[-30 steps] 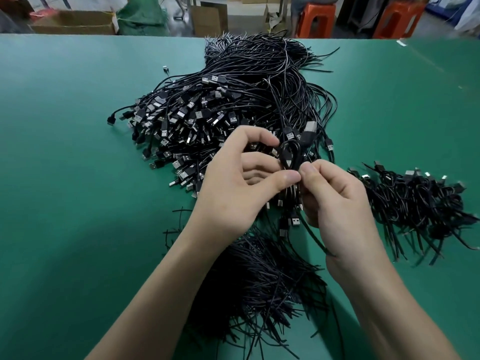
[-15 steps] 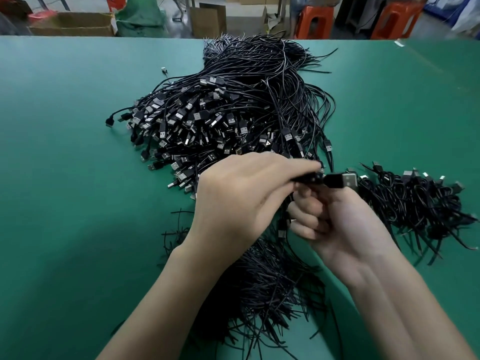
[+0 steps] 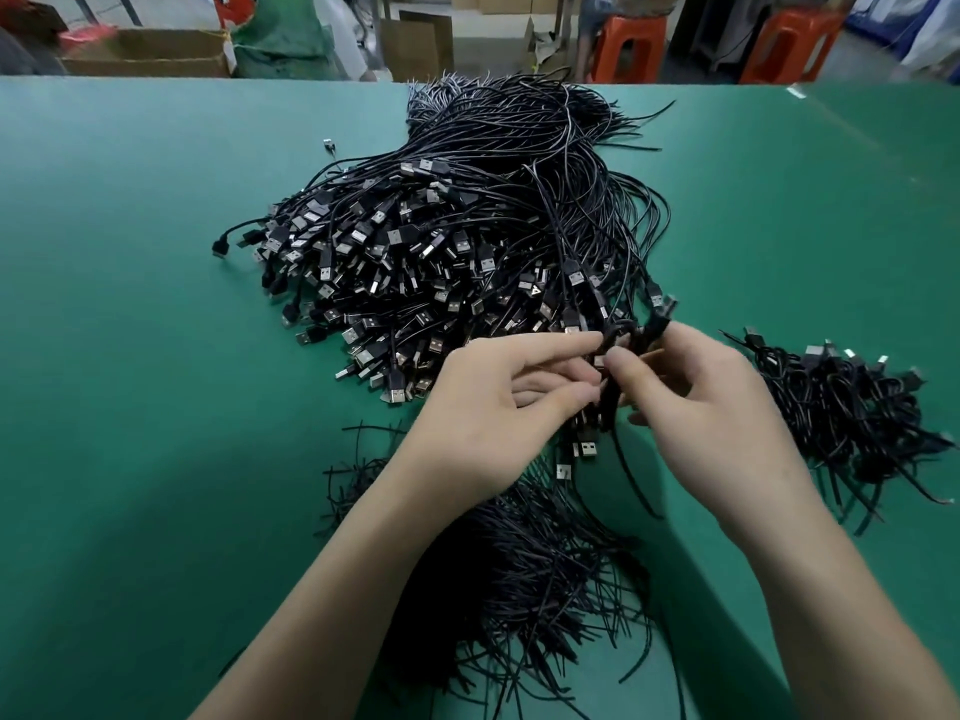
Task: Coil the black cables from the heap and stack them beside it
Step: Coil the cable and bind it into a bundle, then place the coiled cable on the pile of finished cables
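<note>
I count two hands on one cable. The left hand [image 3: 498,407] pinches the cable [image 3: 617,339] between thumb and forefinger. The right hand [image 3: 696,407] pinches the same small loop from the other side, its other fingers curled beneath. They meet just over the near right edge of the heap [image 3: 467,241].

The cable is thin and black, wound into a tight loop. What looks like its plug sticks up past the right fingertips, though it is blurred from here, and a loose tail hangs toward the table [image 3: 130,381].

There is one heap, a big mound of black cables too many to count, with silver-tipped plugs fanned to the left. One stack [image 3: 852,407] of coiled cables lies to its right, near but apart. One stray connector [image 3: 328,144] sits alone on the far left of the heap.

Behind the table I see one open cardboard box [image 3: 145,57], its contents hidden, an orange stool [image 3: 628,44] and a second orange stool [image 3: 789,44]
</note>
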### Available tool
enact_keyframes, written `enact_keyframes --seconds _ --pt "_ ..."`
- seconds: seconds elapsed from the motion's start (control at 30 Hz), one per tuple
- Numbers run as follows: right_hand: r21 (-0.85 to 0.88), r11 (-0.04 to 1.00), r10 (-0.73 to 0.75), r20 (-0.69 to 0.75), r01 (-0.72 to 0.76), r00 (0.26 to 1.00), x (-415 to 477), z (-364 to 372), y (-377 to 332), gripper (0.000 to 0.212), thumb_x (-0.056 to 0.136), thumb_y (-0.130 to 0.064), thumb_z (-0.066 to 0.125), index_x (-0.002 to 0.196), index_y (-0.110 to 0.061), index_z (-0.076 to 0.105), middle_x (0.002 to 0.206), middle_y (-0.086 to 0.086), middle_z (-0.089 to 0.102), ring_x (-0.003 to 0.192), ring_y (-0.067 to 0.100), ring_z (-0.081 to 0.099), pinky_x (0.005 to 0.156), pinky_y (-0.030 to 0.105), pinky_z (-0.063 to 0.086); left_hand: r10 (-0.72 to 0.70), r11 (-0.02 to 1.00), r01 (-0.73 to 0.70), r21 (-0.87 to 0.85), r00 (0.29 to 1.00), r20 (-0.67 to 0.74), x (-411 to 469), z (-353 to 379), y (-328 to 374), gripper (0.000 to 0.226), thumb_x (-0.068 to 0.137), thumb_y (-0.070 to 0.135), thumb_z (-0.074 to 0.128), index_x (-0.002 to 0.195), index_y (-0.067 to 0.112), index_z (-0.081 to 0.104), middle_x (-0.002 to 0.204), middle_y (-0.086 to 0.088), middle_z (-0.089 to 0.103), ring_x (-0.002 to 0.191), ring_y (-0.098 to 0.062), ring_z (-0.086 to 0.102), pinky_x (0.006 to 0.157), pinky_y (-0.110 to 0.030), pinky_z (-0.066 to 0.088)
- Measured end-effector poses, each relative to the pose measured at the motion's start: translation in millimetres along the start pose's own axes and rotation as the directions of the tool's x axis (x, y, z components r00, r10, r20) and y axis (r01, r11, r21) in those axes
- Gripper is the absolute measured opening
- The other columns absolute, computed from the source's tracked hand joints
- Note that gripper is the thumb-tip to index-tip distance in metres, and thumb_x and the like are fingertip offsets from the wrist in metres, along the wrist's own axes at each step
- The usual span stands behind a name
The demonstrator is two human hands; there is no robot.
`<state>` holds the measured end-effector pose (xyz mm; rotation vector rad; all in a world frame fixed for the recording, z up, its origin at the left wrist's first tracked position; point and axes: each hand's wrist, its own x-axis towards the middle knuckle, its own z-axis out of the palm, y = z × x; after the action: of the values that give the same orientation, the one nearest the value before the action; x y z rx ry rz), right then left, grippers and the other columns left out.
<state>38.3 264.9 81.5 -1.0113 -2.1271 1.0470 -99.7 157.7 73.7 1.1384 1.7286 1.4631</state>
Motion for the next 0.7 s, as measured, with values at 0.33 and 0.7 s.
enact_keyframes --seconds 0.33,0.7 --pt "-0.411 0.892 0.092 -0.242 -0.188 0.966 19.4 -47.6 47.6 0.03 0.094 -0.016 0.07 0.12 -0.018 0.055 0.104 0.008 0.058 0.091 0.027 0.055 0.082 0.037 0.041 0.043 0.794 0.057 0.605 0.988 -0.15 38.9 -6.3 -1.4 0.012 0.097 0.037 0.066 0.089 0.034 0.074 0.063 0.015 0.061 0.059 -0.003 0.056 0.067 -0.027 0.054" --pt "-0.583 0.813 0.045 0.09 0.016 0.995 16.0 -26.5 36.2 0.026 0.101 -0.022 0.058 0.12 -0.015 0.072 0.127 0.002 0.061 0.124 0.024 0.051 0.107 0.039 0.04 0.075 0.377 0.133 0.917 0.982 -0.174 105.0 21.8 3.4 0.049 0.088 0.067 0.068 0.082 0.018 0.069 0.069 0.005 0.053 0.073 -0.024 0.056 0.065 -0.033 0.04"
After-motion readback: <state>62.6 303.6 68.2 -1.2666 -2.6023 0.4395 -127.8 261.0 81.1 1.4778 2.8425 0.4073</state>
